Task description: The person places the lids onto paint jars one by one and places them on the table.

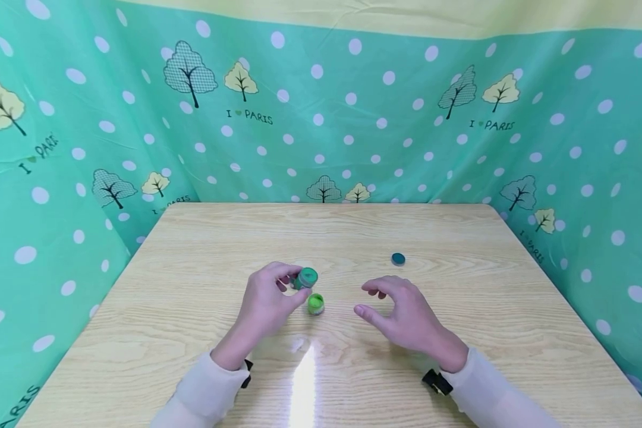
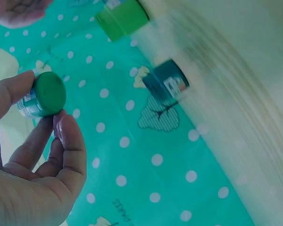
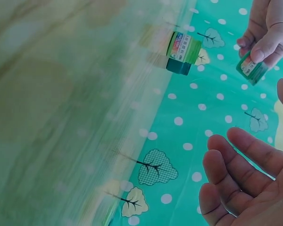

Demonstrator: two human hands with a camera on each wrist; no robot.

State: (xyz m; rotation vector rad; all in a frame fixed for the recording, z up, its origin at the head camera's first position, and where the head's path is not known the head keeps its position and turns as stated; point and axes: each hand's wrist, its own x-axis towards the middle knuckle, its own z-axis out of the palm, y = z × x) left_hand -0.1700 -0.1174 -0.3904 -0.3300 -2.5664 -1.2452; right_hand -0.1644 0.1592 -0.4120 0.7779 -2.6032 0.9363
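My left hand (image 1: 270, 297) pinches a small green paint jar (image 1: 306, 277) between thumb and fingers, lifted off the table. In the left wrist view the round green end of this held jar (image 2: 51, 93) faces the camera. Just below it in the head view, a light green paint jar (image 1: 315, 304) stands on the table. Farther back to the right is a dark teal jar (image 1: 398, 259), with a label visible in the left wrist view. My right hand (image 1: 406, 312) hovers right of the jars, fingers loosely bent and thumb apart, holding nothing.
The jars are on a light wooden table (image 1: 203, 238). A green dotted curtain with printed trees (image 1: 321, 137) hangs behind it and along both sides. Bright glare (image 1: 302, 386) lies on the table between the forearms.
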